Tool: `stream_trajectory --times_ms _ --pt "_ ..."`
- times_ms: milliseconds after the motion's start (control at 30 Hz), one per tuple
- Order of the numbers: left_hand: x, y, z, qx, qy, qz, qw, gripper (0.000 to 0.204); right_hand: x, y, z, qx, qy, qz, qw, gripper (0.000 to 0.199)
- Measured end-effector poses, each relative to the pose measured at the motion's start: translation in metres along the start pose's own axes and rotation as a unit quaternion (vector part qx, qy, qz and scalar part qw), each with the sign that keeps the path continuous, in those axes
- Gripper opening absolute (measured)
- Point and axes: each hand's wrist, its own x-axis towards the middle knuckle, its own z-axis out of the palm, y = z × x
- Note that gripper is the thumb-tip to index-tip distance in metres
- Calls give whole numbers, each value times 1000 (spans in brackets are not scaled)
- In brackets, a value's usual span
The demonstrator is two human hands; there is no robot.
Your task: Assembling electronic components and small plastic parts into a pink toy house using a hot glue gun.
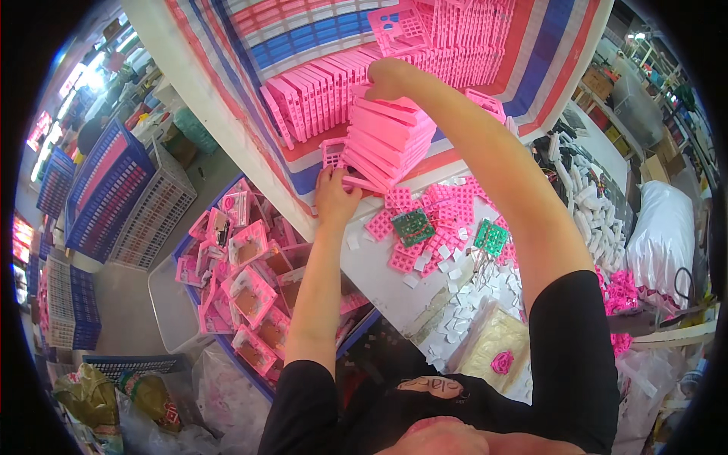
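Note:
A leaning stack of pink plastic panels (388, 140) stands in front of me, inside a striped-lined box. My right hand (390, 79) reaches over to its far upper end, with the fingers curled down against it; the fingertips are partly hidden. At the near lower end, my left hand (338, 199) has its thumb and fingers around the edge of the lowest panel. A small pink frame with square openings (332, 152) lies just beyond my left fingers. Behind the stack, long rows of pink plastic casings (315, 97) stand on edge, and a loose pink casing (400, 29) rests on top.
Pink keypad sheets (455, 203), a green circuit board (413, 227) and white paper bits (455, 296) lie on the worktable. At lower left, a blue basket (254, 383) holds pink casings. White parts (580, 201) are heaped at right. Stacked crates (106, 186) stand far left.

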Motion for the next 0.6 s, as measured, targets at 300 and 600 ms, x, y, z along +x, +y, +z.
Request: stream_trajectory --times_ms 300,600 --pt "37 -30 -4 -7 74 -159 984 18 -3 -3 13 26 51 113 992 37" --pt "44 27 -22 -113 198 -60 972 31 -30 11 22 66 43 86 993 44"
